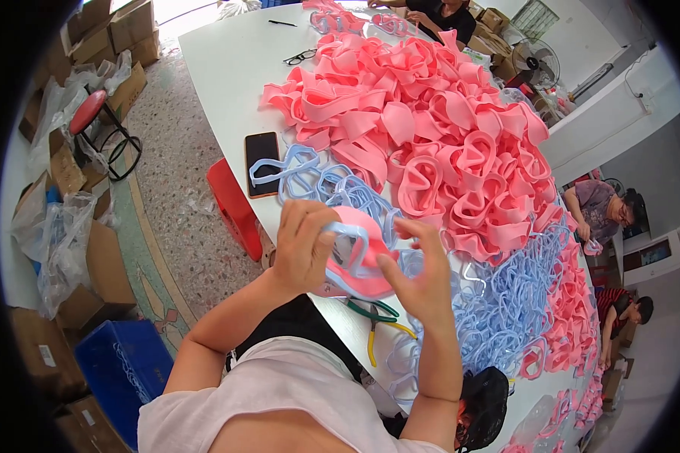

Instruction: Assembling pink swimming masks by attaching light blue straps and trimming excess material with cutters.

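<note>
Currently, the left hand (301,249) has its fingers curled over the left end of a pink band (370,285) with a pale blue frame (345,229) against it, grasped between thumb and fingers. The right hand (425,275) is at the other end, thumb at the band's edge, fingers spread and bent; whether these grip or only touch, cannot tell. Band and frame are held above the near edge of the white table (217,64).

Just beyond the hands: a loose cluster of blue frames (340,181), touching or near a dark phone (262,143). Below the held band, pliers (372,312) with green and yellow handles lie on the tabletop. To the right, a tangled heap of blue frames (499,298) crowds the surface; ahead, a large pile of pink bands (431,113) takes up most of the table's middle. Glasses (301,57) and a pen (282,23) lie past it on the left.

Off the table, left: red plastic seat (233,208), blue crate (125,359), round red stool (88,112), cartons (106,260).

Hard to make out: right fingertips, blurred; the lower side of the blue frame, partly covered by the band; a black lacy shape (485,408) by the right elbow, unidentified. A co-worker (446,16) at the far end is cut off by the upper edge.
</note>
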Demonstrator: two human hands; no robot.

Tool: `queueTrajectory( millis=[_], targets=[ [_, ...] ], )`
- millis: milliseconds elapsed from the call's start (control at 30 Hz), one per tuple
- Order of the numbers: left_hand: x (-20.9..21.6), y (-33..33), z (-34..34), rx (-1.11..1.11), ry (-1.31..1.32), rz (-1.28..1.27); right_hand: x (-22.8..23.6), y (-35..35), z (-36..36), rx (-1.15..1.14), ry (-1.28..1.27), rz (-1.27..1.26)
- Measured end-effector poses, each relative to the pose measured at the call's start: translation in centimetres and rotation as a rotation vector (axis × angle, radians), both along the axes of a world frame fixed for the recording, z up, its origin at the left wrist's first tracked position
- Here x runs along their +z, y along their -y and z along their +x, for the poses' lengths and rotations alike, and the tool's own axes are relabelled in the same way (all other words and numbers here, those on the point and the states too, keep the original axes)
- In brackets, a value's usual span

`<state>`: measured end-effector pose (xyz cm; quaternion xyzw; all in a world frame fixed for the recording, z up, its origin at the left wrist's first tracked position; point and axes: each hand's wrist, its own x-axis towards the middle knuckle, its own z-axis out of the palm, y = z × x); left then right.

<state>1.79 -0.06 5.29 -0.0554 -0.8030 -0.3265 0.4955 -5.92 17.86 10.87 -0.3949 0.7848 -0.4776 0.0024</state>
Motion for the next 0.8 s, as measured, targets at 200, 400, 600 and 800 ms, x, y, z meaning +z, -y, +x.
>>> queueTrajectory(
  millis=[200,400,600,800],
  targets=[
    [-0.9,-1.1,-0.5,0.059,-0.101,0.144,-0.7,1.8,4.6,-0.275,-0.682,0.212],
    [-1.6,-1.3,-0.3,0.070,-0.161,0.205,-0.9,2.7,4.2,-0.287,-0.615,0.209],
    [2.1,0.4,0.4,-0.002,0.111,-0.278,-0.2,1.5,3.2,-0.154,-0.616,0.239],
    [2.0,0.9,0.9,-0.175,0.212,-0.282,-1.0,1.2,2.5,-0.039,-0.620,0.244]
  ],
)
